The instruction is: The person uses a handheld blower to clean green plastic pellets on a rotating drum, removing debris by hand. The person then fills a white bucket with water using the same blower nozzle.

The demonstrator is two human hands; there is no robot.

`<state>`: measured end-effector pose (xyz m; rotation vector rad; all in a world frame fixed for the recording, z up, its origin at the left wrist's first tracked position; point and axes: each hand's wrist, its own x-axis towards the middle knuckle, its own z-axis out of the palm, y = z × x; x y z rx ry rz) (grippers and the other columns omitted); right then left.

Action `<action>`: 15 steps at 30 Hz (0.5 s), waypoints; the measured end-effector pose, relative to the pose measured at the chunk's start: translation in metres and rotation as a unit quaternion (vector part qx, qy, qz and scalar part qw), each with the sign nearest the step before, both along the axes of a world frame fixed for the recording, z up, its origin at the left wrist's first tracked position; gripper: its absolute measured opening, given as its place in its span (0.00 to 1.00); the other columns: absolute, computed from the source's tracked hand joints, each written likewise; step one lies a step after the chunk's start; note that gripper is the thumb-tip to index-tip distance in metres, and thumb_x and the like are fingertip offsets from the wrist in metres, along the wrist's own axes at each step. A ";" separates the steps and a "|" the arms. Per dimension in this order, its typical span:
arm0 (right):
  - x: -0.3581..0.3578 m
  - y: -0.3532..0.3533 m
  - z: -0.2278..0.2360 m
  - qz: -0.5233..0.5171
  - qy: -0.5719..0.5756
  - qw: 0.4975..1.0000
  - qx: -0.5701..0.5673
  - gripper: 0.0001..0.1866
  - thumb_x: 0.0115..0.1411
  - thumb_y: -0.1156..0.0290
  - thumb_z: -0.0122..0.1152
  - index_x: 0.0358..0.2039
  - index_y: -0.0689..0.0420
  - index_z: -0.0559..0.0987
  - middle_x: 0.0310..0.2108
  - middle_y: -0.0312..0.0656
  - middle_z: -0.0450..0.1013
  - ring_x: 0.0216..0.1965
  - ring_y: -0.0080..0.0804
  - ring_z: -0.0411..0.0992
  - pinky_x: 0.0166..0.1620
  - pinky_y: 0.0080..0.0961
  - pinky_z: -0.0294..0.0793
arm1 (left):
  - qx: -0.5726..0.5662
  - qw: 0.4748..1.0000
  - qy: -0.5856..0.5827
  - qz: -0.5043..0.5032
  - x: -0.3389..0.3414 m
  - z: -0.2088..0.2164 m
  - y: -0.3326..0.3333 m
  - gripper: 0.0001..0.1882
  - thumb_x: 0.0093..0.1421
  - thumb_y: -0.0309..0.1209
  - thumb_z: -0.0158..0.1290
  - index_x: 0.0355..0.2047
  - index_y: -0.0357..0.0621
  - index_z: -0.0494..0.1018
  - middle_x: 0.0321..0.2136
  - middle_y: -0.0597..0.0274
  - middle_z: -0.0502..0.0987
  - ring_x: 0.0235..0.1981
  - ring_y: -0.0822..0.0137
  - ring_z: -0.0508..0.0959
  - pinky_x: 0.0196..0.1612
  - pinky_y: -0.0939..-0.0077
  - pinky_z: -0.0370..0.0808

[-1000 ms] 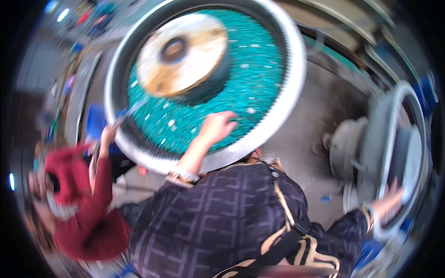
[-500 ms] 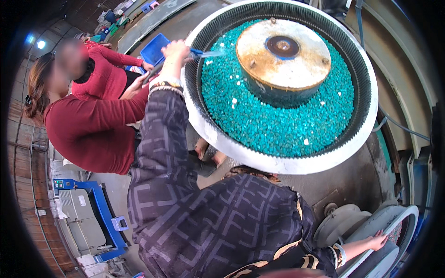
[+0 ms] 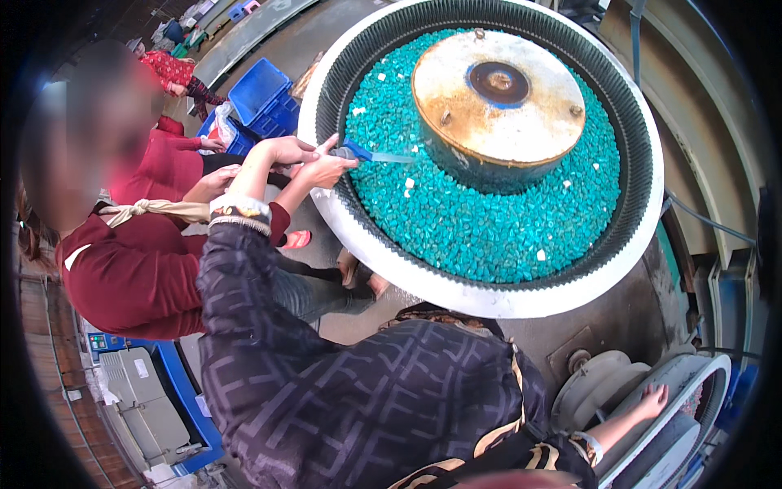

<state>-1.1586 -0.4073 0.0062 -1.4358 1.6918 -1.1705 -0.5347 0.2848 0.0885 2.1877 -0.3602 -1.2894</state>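
Observation:
Left of the round bowl [image 3: 521,306] with its white rim and ribbed black lining, my left hand [image 3: 281,152] closes on a dark hose behind its blue spray nozzle [image 3: 357,151]. Partly over the hose, a co-worker's hand [image 3: 327,169] in a maroon sleeve grips it at the nozzle. Water [image 3: 393,157] streams rightward onto teal-green chips [image 3: 489,232] with a few white pieces among them. A rusty white drum [image 3: 456,90] rises from the bowl's middle. At lower right, my right hand [image 3: 650,402] lies over the edge of a second bowl [image 3: 717,383], fingers loosely apart.
The maroon-sleeved co-worker [image 3: 147,277] stands close at my left, with another person in red [image 3: 163,167] behind. Blue crates [image 3: 261,98] sit beyond them. A blue-framed grey machine [image 3: 147,399] is at lower left. Curved metal panels [image 3: 700,106] flank the right.
My left hand and the nozzle have moved down, and the co-worker's hand has come onto the hose beside mine. The co-worker has turned and leaned nearer. My right hand has lifted slightly.

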 end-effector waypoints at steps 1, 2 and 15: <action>0.003 -0.002 -0.008 0.002 -0.009 1.000 0.018 0.16 0.55 0.66 0.55 0.44 0.55 0.72 0.41 0.41 0.70 0.32 0.34 0.75 0.26 0.18 0.71 | -0.005 0.995 -0.067 -0.076 -0.011 0.000 -0.003 0.25 0.53 0.49 0.47 0.49 0.53 0.67 0.38 0.53 0.75 0.35 0.62 0.77 0.38 0.67 0.73; 0.019 -0.003 -0.011 0.015 -0.027 0.999 0.028 0.15 0.55 0.67 0.55 0.44 0.56 0.72 0.41 0.42 0.70 0.31 0.33 0.74 0.26 0.18 0.72 | -0.004 0.983 -0.130 -0.131 -0.025 0.001 -0.002 0.26 0.53 0.48 0.49 0.50 0.53 0.67 0.39 0.52 0.75 0.36 0.62 0.77 0.38 0.68 0.73; 0.392 0.198 -0.065 0.554 -0.114 0.670 0.482 0.31 0.53 0.53 0.56 0.52 0.58 0.64 0.49 0.52 0.64 0.49 0.44 0.63 0.48 0.41 0.65 | 0.195 0.882 -0.382 -0.193 -0.194 0.044 -0.165 0.19 0.53 0.44 0.51 0.47 0.68 0.69 0.24 0.58 0.77 0.27 0.58 0.78 0.31 0.63 0.74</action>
